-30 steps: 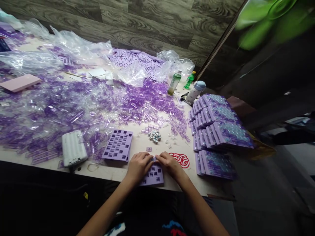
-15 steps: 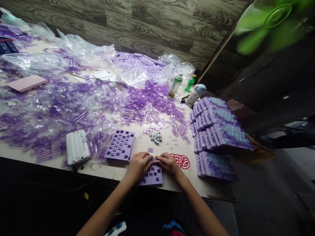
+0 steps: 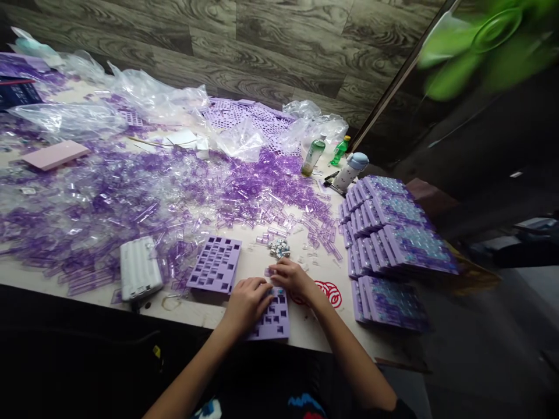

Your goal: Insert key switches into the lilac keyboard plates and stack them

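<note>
A purple panel with square holes (image 3: 275,326) lies at the table's front edge. My left hand (image 3: 247,299) rests on its upper left part, fingers bent together over the panel; what they grip is hidden. Beyond the panel's top edge, my right hand (image 3: 290,276) has its fingers drawn together near a small clear purple piece (image 3: 268,272); whether it holds anything is too small to tell. Just past that hand sits a little heap of white and teal bits (image 3: 279,248). A second holed panel (image 3: 216,265) lies to the left, and red rings (image 3: 331,294) lie to the right.
Clear purple pieces (image 3: 131,192) cover the left and middle of the table. A white battery case (image 3: 138,269) is at front left. Stacks of filled purple panels (image 3: 388,233) stand right, behind them a flask (image 3: 351,169) and bottles (image 3: 313,156). A green fan (image 3: 480,46) is upper right.
My right hand has moved off the panel's top edge, a little away from me toward the small clear piece and the heap. My left hand stays on the panel. The view has shifted slightly.
</note>
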A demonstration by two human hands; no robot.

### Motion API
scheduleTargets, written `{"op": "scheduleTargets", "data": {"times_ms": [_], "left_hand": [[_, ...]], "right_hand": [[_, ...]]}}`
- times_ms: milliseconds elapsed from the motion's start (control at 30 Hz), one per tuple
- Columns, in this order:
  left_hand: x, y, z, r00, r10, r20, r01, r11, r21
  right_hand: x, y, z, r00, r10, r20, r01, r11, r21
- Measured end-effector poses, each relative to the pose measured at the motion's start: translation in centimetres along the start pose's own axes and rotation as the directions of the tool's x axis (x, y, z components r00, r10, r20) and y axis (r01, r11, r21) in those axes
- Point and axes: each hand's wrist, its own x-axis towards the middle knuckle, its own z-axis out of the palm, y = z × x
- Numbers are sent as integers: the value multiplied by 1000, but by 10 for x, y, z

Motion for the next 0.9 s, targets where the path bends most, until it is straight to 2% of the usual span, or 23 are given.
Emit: {"op": "scheduleTargets", "data": {"times_ms": [100, 200, 300, 433, 667, 900], "left_hand": [[0, -1, 2, 1000, 6, -17, -6, 1000, 11], [1, -1, 3, 1000, 13, -26, -13, 1000, 17], [3, 0, 4, 999, 20, -29, -20, 1000, 15], [3, 2, 2, 999, 36, -25, -36, 999, 7], [-2, 8, 1, 987, 160, -13, -159, 985, 60], [-5, 10, 2, 983, 177, 57, -183, 975, 129]], "right_hand": [[-2, -4, -3, 1000, 27, -8, -27, 1000, 4], [-15, -17, -16, 998, 65, -23, -65, 998, 17], [-30, -34, -27, 996, 89, 14, -89, 995, 40], [-40, -50, -30, 989, 126, 73, -130, 990, 56], [-40, -46, -24, 986, 137, 99, -139, 990, 18], [-37, -46, -17, 985, 153, 77, -135, 971, -199]]}}
